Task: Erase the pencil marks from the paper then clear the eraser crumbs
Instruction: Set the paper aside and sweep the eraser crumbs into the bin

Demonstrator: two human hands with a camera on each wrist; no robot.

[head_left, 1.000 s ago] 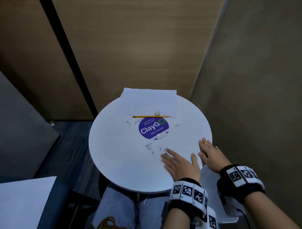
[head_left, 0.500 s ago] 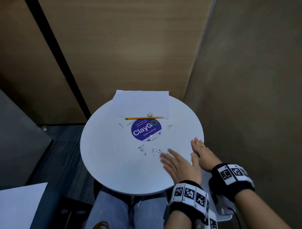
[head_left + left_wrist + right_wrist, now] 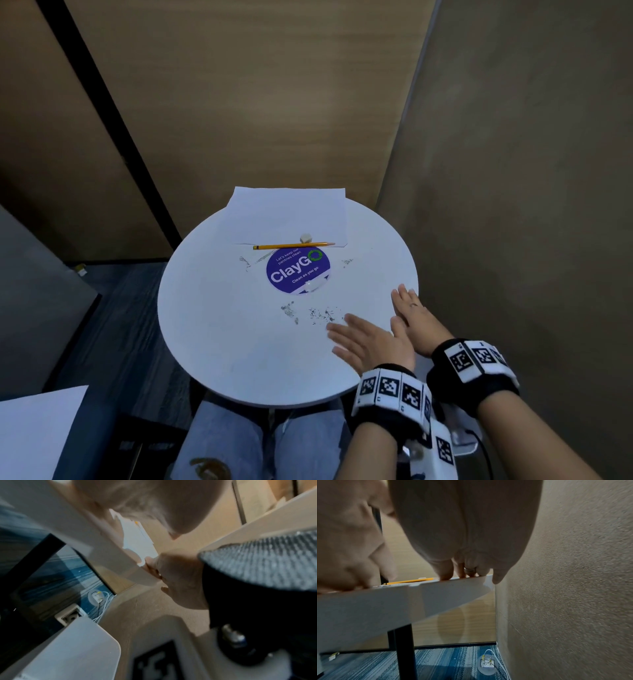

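Fingers (image 3: 346, 329) of the left hand (image 3: 373, 346) lie straight and flat on the table (image 3: 212, 325), holding nothing, tips beside the crumbs (image 3: 320, 312). The right hand (image 3: 412, 313) stands on edge at the rim, fingers straight, empty. More crumbs lie beyond, around a round sticker (image 3: 298, 271). Farther off, pencil (image 3: 293, 245) and eraser (image 3: 305, 237) rest on the paper (image 3: 287, 214).

A round white table (image 3: 212, 342) stands in a dim corner — wood-panelled walls (image 3: 257, 96), blue striped carpet (image 3: 447, 664).
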